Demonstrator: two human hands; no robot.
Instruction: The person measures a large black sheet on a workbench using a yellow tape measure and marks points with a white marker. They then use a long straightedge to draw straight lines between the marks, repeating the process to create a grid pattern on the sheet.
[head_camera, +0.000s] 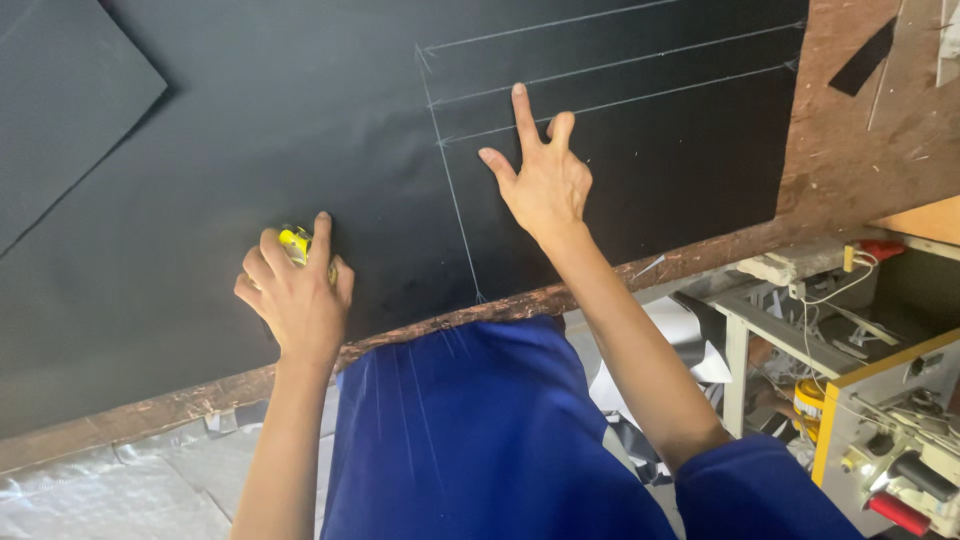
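Note:
A large black sheet lies flat on a worn wooden table. White chalk lines are drawn on it: three long ones running right and one crossing line down to the near edge. My right hand rests on the sheet inside the marked area, fingers spread, index finger on a line. My left hand is closed around a small yellow tape measure, pressed on the sheet near the table's front edge.
A second dark sheet overlaps at the far left. A black scrap lies on the bare wood at the right. Below right stands a cluttered workbench with a machine, wires and a red-handled tool. Grey plastic covers the floor.

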